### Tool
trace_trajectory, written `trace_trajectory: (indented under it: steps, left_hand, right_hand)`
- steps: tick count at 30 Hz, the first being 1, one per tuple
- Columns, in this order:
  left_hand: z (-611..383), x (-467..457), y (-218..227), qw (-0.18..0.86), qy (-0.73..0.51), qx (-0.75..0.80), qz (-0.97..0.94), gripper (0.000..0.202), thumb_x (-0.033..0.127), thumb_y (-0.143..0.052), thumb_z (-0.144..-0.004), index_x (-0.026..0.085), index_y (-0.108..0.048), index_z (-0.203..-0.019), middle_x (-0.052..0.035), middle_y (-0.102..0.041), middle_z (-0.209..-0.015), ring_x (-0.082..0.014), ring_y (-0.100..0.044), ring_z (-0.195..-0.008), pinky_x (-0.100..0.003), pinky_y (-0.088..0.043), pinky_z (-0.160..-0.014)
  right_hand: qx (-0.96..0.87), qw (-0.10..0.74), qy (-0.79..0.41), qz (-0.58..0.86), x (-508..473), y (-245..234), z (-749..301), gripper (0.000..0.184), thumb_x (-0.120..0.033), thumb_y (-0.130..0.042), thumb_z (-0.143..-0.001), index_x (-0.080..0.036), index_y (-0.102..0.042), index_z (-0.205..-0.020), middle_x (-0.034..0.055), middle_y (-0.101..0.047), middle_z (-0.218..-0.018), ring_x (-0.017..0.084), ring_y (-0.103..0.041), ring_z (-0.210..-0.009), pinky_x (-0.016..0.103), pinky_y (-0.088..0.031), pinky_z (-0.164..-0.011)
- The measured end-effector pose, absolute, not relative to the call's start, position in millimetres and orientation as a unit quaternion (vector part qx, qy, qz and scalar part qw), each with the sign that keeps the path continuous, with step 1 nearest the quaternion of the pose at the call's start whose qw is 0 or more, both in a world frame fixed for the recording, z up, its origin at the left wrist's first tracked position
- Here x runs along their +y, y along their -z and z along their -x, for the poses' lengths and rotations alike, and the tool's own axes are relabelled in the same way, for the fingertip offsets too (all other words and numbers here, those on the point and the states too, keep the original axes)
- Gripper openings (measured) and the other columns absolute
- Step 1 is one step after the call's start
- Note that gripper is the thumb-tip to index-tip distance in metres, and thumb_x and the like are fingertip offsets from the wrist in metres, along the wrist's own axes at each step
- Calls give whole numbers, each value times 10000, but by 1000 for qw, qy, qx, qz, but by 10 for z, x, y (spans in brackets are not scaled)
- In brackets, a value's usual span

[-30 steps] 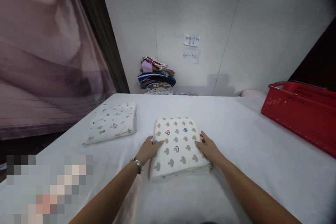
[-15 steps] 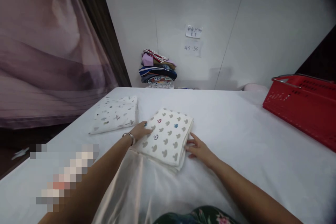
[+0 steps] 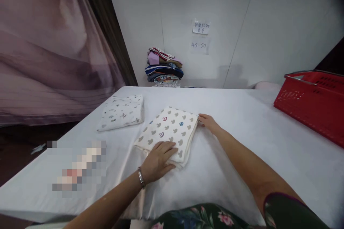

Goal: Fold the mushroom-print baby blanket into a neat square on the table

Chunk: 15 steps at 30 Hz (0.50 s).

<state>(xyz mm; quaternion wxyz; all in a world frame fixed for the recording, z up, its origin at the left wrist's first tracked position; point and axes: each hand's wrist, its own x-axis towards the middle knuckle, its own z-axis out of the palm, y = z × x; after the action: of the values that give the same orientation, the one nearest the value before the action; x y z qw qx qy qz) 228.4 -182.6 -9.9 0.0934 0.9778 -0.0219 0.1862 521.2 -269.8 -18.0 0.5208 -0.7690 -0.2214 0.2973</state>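
A folded white cloth (image 3: 172, 121) with grey mushroom shapes and a few coloured ones lies in front of me on the white-covered table. My left hand (image 3: 159, 161) rests flat on its near edge, fingers stretched over the fabric, a metal bracelet at the wrist. At the cloth's far right corner, my right hand (image 3: 209, 122) has its fingertips closed on the edge; the layers there are partly hidden. Farther left lies a second folded white cloth (image 3: 123, 112) with small grey prints, touched by neither hand.
A red plastic basket (image 3: 309, 107) stands on the table's right side. Behind the far edge rises a stack of folded fabrics (image 3: 164, 66) by the wall. Paper signs (image 3: 201, 27) hang above. A pink curtain (image 3: 48, 50) borders the left, and a blurred patch (image 3: 83, 164) covers something.
My left hand has moved from the cloth's left edge to its near edge. My right hand has slid up the right side to the far corner. The view has shifted slightly.
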Motion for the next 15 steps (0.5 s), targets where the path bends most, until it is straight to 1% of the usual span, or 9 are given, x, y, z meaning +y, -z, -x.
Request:
trace_trajectory:
  steps: [2, 4, 7, 10, 13, 15]
  left_hand:
    - [-2288, -1847, 118, 87, -185, -7, -979, 420, 289, -606, -747, 206, -517, -1148, -115, -542, -1194, -233, -482, -1105, -430, -381, -942]
    - [-2305, -1831, 136, 88, -188, 4, -978, 358, 280, -586, -764, 208, -539, -1112, -106, -556, -1171, -222, -496, -1084, -418, -390, -931]
    - [-2326, -1797, 161, 91, -186, 2, -978, 312, 251, -560, -777, 211, -555, -1086, -90, -584, -1138, -213, -511, -1068, -405, -405, -915]
    - [-2325, -1767, 173, 104, -194, 4, -975, 277, 199, -495, -800, 212, -572, -1065, -72, -619, -1092, -198, -529, -1054, -395, -411, -917]
    - [-2306, -1744, 170, 136, -222, 48, -964, 274, 177, -427, -823, 208, -583, -1046, -68, -641, -1050, -175, -554, -1022, -366, -434, -896]
    - [-2287, -1748, 170, 148, -228, 64, -960, 270, 178, -424, -823, 204, -585, -1038, -70, -642, -1046, -172, -557, -1014, -357, -444, -886]
  right_hand:
    - [-226, 512, -315, 766, -2610, 184, -5244, 316, -296, -553, -777, -137, -613, -1043, 90, -637, -972, 130, -590, -738, 198, -481, -553]
    - [-233, 509, -323, 763, -2549, 194, -5272, 246, -297, -584, -754, -125, -650, -915, 70, -650, -809, 107, -569, -617, 188, -459, -506]
    - [-235, 508, -317, 766, -2487, 202, -5317, 167, -254, -625, -707, -113, -654, -789, 45, -624, -667, 94, -534, -543, 173, -427, -459]
    - [-239, 517, -298, 766, -2442, 194, -5363, 143, -188, -644, -660, -111, -647, -780, 38, -616, -658, 100, -539, -556, 168, -428, -455]
    - [-244, 537, -281, 757, -2425, 198, -5391, 234, -169, -638, -647, -138, -636, -880, 27, -627, -733, 100, -558, -612, 160, -448, -484]
    - [-242, 541, -287, 753, -2439, 224, -5393, 237, -167, -636, -637, -138, -634, -873, 18, -618, -690, 100, -556, -588, 164, -450, -481]
